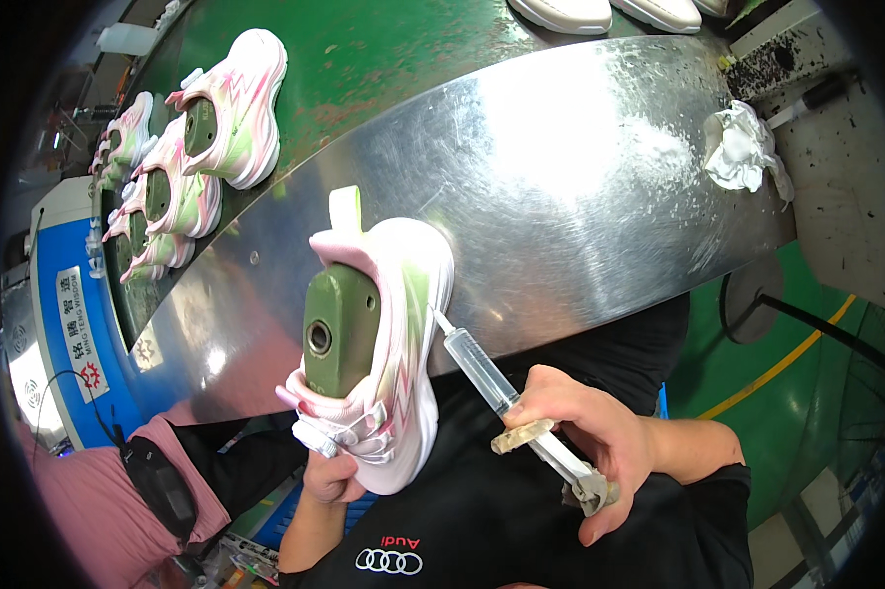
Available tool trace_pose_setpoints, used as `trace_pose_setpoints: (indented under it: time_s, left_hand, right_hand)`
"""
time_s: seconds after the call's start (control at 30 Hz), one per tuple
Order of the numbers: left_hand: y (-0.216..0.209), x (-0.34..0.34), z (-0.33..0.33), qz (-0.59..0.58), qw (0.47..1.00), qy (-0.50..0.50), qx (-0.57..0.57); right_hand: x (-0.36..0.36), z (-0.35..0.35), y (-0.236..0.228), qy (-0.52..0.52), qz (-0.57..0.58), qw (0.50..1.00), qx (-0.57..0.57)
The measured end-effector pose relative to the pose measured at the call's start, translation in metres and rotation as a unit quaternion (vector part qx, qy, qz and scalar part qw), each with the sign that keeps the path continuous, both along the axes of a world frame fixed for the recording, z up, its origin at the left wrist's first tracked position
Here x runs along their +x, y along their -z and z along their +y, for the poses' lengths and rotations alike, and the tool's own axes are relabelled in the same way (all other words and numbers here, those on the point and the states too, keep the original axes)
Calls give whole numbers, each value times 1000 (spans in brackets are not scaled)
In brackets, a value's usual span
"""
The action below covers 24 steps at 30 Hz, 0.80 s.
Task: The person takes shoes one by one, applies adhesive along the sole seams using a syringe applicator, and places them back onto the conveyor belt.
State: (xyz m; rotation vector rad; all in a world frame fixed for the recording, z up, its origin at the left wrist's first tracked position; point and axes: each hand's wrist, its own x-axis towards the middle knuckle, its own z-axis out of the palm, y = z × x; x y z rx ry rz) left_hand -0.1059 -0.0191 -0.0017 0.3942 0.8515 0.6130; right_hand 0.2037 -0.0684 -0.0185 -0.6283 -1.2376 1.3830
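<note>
A white, pink and green sneaker [418, 294] stands tilted at the near edge of the metal table, a green shoe last [339, 324] filling its opening. My left hand [330, 478] is closed round its toe end, below the laces; part of the hand is hidden behind the shoe. In my right hand [599, 422] is a clear syringe [482, 373], gripped by its taped flange and plunger end. Its thin needle points up and left, with the tip at the sneaker's side near the sole edge. Whether the tip touches the shoe I cannot tell.
The shiny metal table [560, 255] curves across the middle. Beyond it a green conveyor belt [383, 59] carries more sneakers [236, 108] at left and pale shoes [570, 14] at the top. Crumpled white paper [742, 147] lies at right. A person in pink [99, 501] is at lower left.
</note>
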Motion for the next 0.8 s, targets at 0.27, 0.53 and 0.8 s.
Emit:
trace_pose_setpoints:
  time_s: [0.27,0.53,0.8]
  left_hand:
    - [6,25,-11,-21,1000,14,-19]
    - [12,40,-5,-129,983,85,-102]
    - [18,80,0,-125,979,127,-102]
  right_hand:
    - [8,-2,-25,-44,5,998,-49]
    - [18,-16,-60,-77,23,988,-132]
    - [41,-32,-96,-84,-101,988,-81]
